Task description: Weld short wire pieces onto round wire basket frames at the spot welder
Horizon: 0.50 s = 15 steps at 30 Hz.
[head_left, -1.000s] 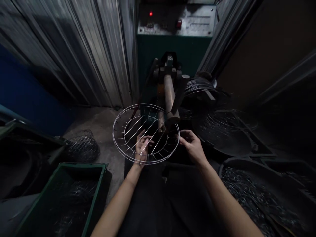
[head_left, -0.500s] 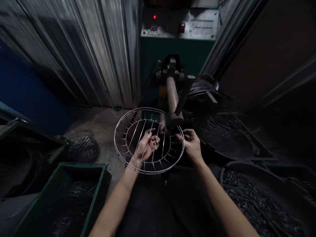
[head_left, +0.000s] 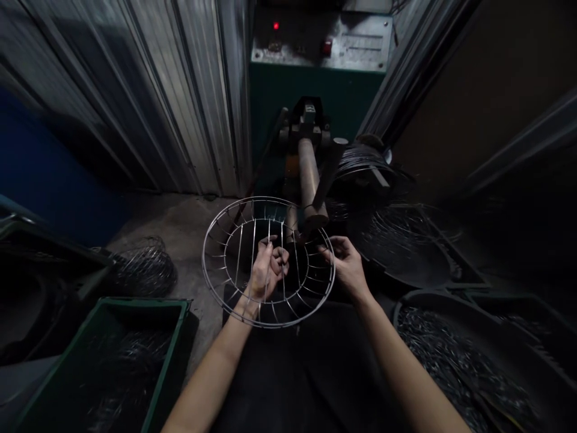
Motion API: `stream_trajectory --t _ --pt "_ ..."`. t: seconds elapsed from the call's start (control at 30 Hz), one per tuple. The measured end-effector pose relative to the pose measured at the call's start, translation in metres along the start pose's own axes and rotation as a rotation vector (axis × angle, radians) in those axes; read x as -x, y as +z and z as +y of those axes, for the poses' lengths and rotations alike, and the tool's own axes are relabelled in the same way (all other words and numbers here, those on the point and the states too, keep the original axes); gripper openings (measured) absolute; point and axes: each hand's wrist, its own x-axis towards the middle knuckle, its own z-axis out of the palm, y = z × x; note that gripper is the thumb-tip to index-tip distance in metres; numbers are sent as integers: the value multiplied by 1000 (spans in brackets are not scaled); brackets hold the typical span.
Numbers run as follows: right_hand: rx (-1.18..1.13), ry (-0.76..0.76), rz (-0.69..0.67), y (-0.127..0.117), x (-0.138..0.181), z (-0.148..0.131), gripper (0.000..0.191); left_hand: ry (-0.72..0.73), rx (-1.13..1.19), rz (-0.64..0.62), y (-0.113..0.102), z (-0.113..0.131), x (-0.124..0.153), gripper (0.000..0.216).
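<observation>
Wire basket (head_left: 234, 240) was a round, shallow frame of thin bright steel rod: a wide outer ring, a smaller inner ring, short radial spokes joining the two, and a few straight parallel rods crossing the middle. It was held up in the air, tilted toward the camera, just in front of the end of a dull cylindrical metal arm (head_left: 309, 177) that stuck out from a dark green machine (head_left: 315, 90) with a grey, scuffed control panel and a small red light.

Left hand (head_left: 267, 270) lay behind the mesh, its fingers curled closed around the straight central rods. Right hand (head_left: 345, 264) was at the basket's right edge, thumb and fingertips pinching the outer ring close beside the arm's tip.

Corrugated sheet metal (head_left: 171, 102), ribbed and grey, formed the wall at left. On the rough concrete floor sat a domed pile of finished wire baskets (head_left: 142, 267), and nearer lay a green plastic crate (head_left: 117, 355) holding thin wires. At right, a dark tub (head_left: 451, 355) was full of short, shiny wire pieces, and coils of wire (head_left: 365, 162) sat beside the machine.
</observation>
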Motion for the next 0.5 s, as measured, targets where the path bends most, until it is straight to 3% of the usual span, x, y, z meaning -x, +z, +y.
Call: stream_trajectory --t 0.2,0.5 --pt "43 -7 -58 -6 11 -4 33 46 16 62 5 -6 8 24" --pt "52 -5 17 8 -3 -10 33 107 26 165 5 -4 -8 25"
